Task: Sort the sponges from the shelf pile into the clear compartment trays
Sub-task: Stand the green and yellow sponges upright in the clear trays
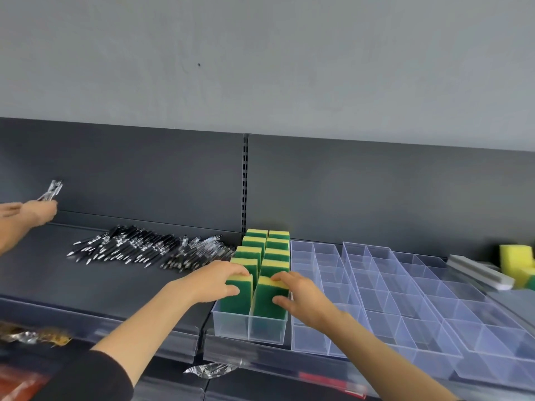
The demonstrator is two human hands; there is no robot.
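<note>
A clear compartment tray (231, 324) on the dark shelf holds two rows of upright yellow-and-green sponges (278, 244). My left hand (214, 280) grips the front sponge of the left row (236, 299), fingers over its yellow top and thumb on its green face. My right hand (298, 296) grips the front sponge of the right row (265, 302) the same way. The frontmost pair of compartments holds no sponge. A small pile of loose sponges (515, 263) lies at the far right of the shelf.
Several clear compartment trays (390, 302) holding nothing fill the shelf to the right. A heap of black pens (144, 251) lies to the left. Another person's hand (31, 212) at the far left holds pens. A grey strip (480, 272) lies by the loose sponges.
</note>
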